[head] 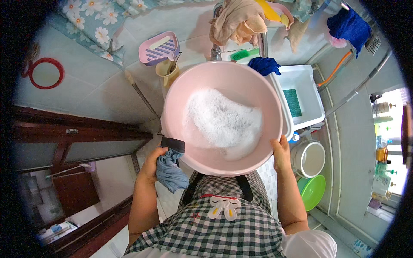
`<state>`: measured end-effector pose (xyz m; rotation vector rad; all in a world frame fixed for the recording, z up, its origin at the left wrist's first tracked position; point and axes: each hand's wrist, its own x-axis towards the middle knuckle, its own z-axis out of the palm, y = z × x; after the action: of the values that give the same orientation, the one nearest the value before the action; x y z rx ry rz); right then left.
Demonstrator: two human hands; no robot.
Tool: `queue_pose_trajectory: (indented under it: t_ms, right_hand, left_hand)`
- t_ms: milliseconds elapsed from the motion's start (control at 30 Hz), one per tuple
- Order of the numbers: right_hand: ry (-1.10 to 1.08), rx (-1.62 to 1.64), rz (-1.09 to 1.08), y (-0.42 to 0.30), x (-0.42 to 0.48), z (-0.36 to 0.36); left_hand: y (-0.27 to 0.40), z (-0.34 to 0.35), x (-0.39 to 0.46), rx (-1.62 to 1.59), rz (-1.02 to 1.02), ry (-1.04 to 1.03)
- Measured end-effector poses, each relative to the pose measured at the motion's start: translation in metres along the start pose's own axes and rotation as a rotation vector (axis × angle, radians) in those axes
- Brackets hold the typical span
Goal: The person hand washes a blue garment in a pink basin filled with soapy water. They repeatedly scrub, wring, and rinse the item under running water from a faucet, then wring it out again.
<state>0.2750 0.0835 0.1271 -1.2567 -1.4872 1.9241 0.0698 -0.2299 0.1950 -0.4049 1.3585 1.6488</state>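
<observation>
A large round pink plastic basin is in front of me, over the sink area, with white foam on the water in it. My left hand is closed on a bunched grey-blue cloth garment with a dark waistband, beside the basin's near left rim. My right hand grips the basin's near right rim. Behind the basin, a dark blue cloth lies by the rim, near a green brush. Beige cloths hang over the faucet.
A white tub stands at the right, with a white bucket and a green basin lower down. At the back left are a pink soap dish and a yellow cup. A wooden door frame is at the left.
</observation>
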Motion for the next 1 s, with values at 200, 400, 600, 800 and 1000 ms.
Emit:
queue_pose_trajectory:
  t_ms: [200,400,600,800,1000]
  right_hand:
    - [0.198,-0.083,-0.165,-0.049,-0.018,-0.039]
    - [0.388,-0.105,-0.168,-0.073,-0.037,-0.095]
    - [0.501,-0.076,-0.272,-0.102,-0.032,-0.146]
    - [0.584,-0.257,-0.287,-0.155,0.003,-0.220]
    - [0.605,-0.522,-0.397,-0.203,0.063,-0.273]
  left_hand:
    - [-0.021,0.030,0.033,0.125,-0.062,-0.243]
    - [-0.008,0.112,0.042,0.184,-0.051,-0.448]
    - [-0.023,0.184,0.072,0.204,-0.138,-0.523]
    - [-0.075,0.288,0.120,0.259,-0.147,-0.539]
    - [-0.148,0.373,0.174,0.229,-0.321,-0.530]
